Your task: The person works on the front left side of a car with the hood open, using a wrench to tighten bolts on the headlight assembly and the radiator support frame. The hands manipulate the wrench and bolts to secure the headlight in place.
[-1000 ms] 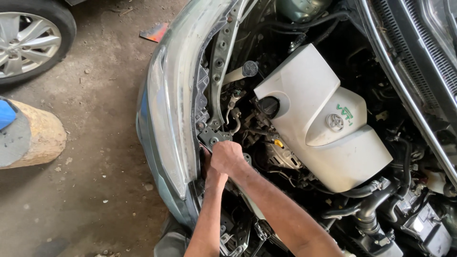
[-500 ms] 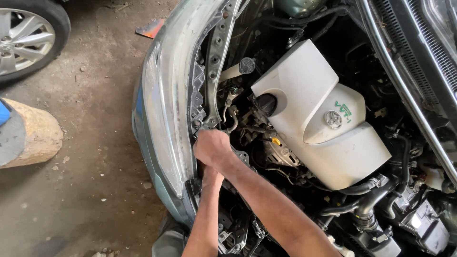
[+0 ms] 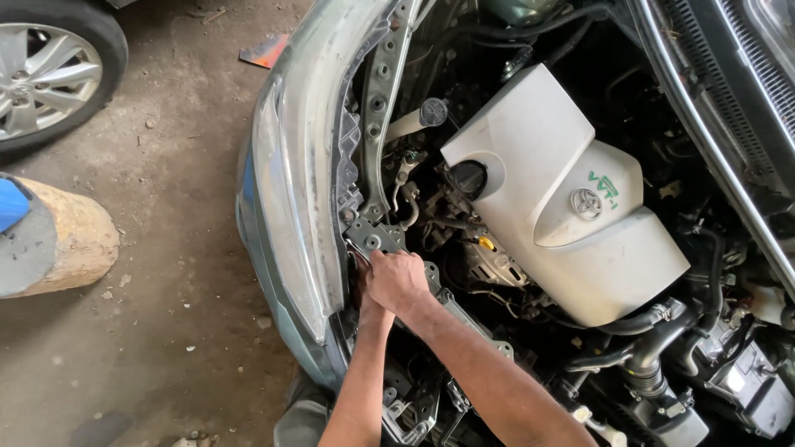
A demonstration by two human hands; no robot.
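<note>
Pressing down with curled fingers, the right hand [image 3: 397,281] lies on the grey perforated metal support bracket [image 3: 374,238] at the front of the open engine bay; whether it pinches anything there cannot be told, since the knuckles hide the fingertips. The left hand [image 3: 366,305] is tucked just beneath and behind the right hand, mostly covered by it, and its grasp cannot be made out either. Both forearms come up from below the bracket, crossing near the wrists.

The bracket is part of a long drilled metal rail [image 3: 383,91] that runs up and away from the hands along the car's front edge. Just left of the bracket, touching it, lies the curved clear headlamp lens [image 3: 302,190] set in the blue-green bumper [image 3: 248,223], leaving only a narrow slot between lens edge and rail. Right of the bracket the bay is crowded: hoses and a small yellow clip [image 3: 487,244] sit near, then the large white plastic engine cover [image 3: 563,199] with its black round filler cap [image 3: 469,177]. A black ribbed hose [image 3: 646,364] lies beyond the cover.

Left of the bumper, bare concrete floor [image 3: 166,314] offers wide room, bounded by a round wooden log stump [image 3: 70,240] and a car wheel with a silver rim [image 3: 45,74], both well apart from the bracket.
</note>
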